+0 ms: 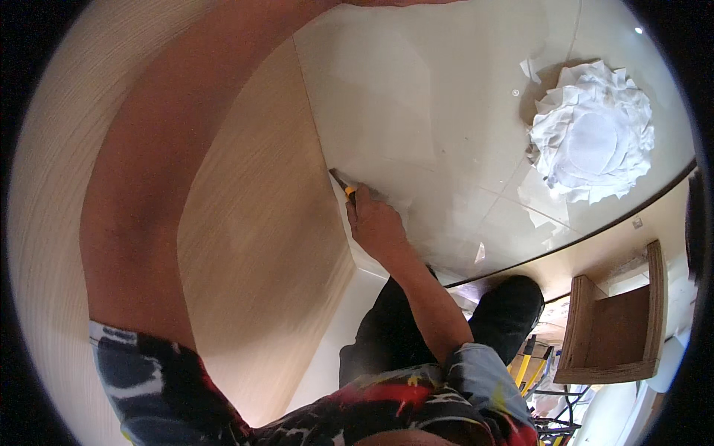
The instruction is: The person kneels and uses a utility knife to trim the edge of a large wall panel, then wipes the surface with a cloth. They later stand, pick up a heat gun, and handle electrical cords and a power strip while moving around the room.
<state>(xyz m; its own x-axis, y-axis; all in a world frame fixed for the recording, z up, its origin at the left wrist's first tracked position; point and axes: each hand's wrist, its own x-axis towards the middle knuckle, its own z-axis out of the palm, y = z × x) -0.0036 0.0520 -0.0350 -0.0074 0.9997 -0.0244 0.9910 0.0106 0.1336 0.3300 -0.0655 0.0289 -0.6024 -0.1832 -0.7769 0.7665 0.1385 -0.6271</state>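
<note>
In my right hand is a slim tool with a dark, blade-like end and a yellow band; it looks like a utility knife. My fingers are closed round its handle. Its tip touches or nearly touches the seam where a pale wood-grain panel meets a glossy cream surface. My left arm reaches far forward along the panel. Only a sliver of my left hand shows at the top edge, and its fingers are hidden.
A ruffled round white bundle lies on the cream surface at the right, with torn white scraps nearby. A dark curved edge bounds that surface. Lower right are an open wooden box and yellow-and-black legs. My dark-clothed legs are below.
</note>
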